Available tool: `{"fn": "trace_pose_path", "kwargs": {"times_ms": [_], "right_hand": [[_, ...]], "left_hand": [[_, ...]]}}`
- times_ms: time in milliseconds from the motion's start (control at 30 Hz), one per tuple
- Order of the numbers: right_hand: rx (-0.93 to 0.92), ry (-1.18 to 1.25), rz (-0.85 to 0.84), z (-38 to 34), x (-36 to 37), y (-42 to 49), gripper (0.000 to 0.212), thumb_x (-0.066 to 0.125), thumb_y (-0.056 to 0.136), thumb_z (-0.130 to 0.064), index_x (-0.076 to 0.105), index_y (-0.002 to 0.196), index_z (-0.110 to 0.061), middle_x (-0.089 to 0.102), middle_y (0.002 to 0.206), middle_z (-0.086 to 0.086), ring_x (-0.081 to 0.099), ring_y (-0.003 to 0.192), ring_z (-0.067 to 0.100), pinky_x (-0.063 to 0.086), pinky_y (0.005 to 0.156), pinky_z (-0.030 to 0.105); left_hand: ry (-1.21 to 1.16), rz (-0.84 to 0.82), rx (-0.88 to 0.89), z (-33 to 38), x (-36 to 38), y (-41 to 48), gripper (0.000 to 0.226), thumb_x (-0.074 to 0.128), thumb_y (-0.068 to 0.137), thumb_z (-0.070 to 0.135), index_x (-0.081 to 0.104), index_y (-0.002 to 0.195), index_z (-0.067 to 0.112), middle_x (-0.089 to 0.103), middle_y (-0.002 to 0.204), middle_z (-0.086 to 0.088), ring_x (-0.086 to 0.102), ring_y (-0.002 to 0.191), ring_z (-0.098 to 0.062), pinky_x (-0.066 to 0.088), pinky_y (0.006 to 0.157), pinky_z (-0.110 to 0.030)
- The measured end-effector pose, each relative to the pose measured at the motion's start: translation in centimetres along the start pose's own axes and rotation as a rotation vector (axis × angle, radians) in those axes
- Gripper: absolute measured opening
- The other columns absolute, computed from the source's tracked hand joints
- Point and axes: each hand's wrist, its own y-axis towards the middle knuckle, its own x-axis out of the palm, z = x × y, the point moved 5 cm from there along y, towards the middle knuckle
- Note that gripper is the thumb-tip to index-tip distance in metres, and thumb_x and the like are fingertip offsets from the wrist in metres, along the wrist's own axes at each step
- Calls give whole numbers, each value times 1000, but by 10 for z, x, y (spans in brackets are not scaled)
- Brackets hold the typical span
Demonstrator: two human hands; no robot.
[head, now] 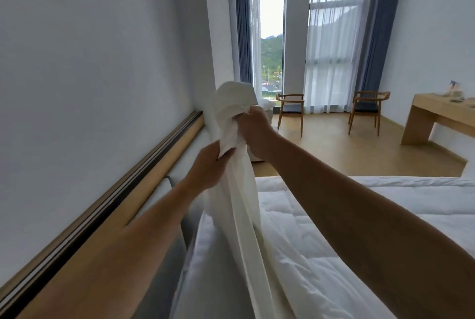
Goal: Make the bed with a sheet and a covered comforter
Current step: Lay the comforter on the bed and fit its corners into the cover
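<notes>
A bunched white sheet hangs in a long twisted length from my two raised hands down to the bed. My left hand grips it lower down, fingers curled round the cloth. My right hand grips the gathered top just above, where a loose fold sticks up. Below lies a white quilted comforter spread over the bed, which fills the lower right of the view.
A wooden headboard rail runs along the white wall at left. Two wooden chairs stand by tall curtained windows. A wooden desk with small items is at right. Bare wood floor lies beyond the bed.
</notes>
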Motion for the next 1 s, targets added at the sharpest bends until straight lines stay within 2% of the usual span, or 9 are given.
{"fn": "trace_pose_path", "kwargs": {"times_ms": [133,267,300,367,500,667,800,900,1000], "right_hand": [[-4,213,-82,-56,1,34,16,56,92,-3,64,99,-14,64,92,9,61,88,24,52,78,39],[-41,263,-250,-111,-2,55,10,57,99,-15,57,94,-24,61,99,-4,56,106,17,52,96,49],[-29,217,-286,-123,-2,60,5,61,98,-25,57,94,-26,60,106,-5,56,110,18,53,95,52],[-3,148,-385,-146,1,68,27,71,88,-45,61,105,-25,59,124,-1,58,117,25,59,84,53],[-100,203,-526,-202,9,85,41,67,93,-39,61,126,-15,60,127,10,61,118,37,61,73,48],[-345,477,-489,-289,10,95,15,58,100,-15,61,114,-18,59,110,4,62,97,31,60,68,47],[-475,612,-401,-356,11,92,17,53,100,-3,62,90,-15,59,92,4,64,78,30,59,50,44],[-457,623,-296,-374,10,96,9,57,100,-8,65,103,-9,65,100,8,68,94,37,59,59,54],[-376,480,-204,-339,11,104,31,66,96,-13,59,126,-10,65,117,9,65,108,29,59,77,44]], "left_hand": [[35,236,48,27,-60,63,24,56,100,21,68,118,10,71,107,-9,66,96,-26,48,78,-31],[122,348,190,80,-116,114,24,53,101,16,64,121,11,71,108,-8,65,88,-20,48,77,-25],[176,370,249,98,-130,125,24,53,101,15,63,123,9,71,108,-10,64,86,-19,48,77,-25],[313,395,383,138,-158,142,21,54,101,15,62,118,6,72,104,-11,63,81,-19,52,77,-29],[600,454,508,212,-215,178,15,56,95,13,54,107,4,66,90,-14,63,76,-32,50,69,-39],[817,604,561,288,-272,204,25,50,96,20,51,118,9,65,96,-22,64,86,-46,50,71,-45],[689,709,507,319,-317,215,15,49,96,23,53,107,14,64,98,-20,63,88,-42,50,74,-44],[563,679,465,309,-327,224,14,48,95,25,57,101,16,67,100,-14,64,91,-36,49,72,-39],[555,577,406,267,-307,224,9,48,96,21,57,98,19,68,108,-11,61,103,-34,42,76,-34]]}}
